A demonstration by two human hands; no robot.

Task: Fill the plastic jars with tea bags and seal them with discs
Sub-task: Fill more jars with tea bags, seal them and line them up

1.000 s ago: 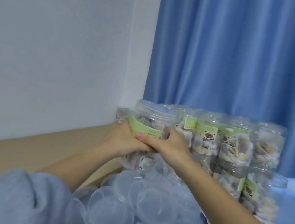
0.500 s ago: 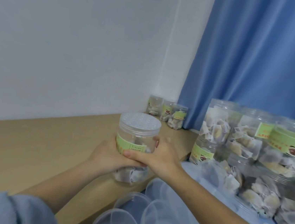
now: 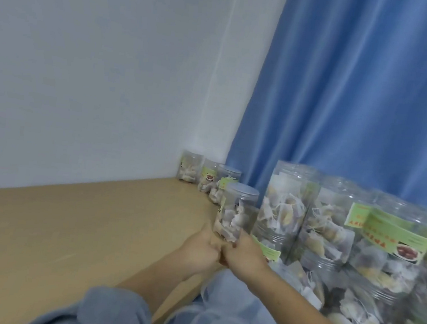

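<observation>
A: Head view: where's the filled jar [image 3: 237, 212]?

B: Upright, gripped at its base by the left hand [image 3: 201, 249] and right hand [image 3: 243, 255], fingers curled round it, over the wooden worktop [image 3: 67, 225].

A: Step?

B: Looks sealed; being placed beside the row of jars [image 3: 205, 178]. Next: lower, release.

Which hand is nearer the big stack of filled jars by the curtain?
Right. The right hand sits beside the stack; the left hand is farther, across the held jar.
</observation>
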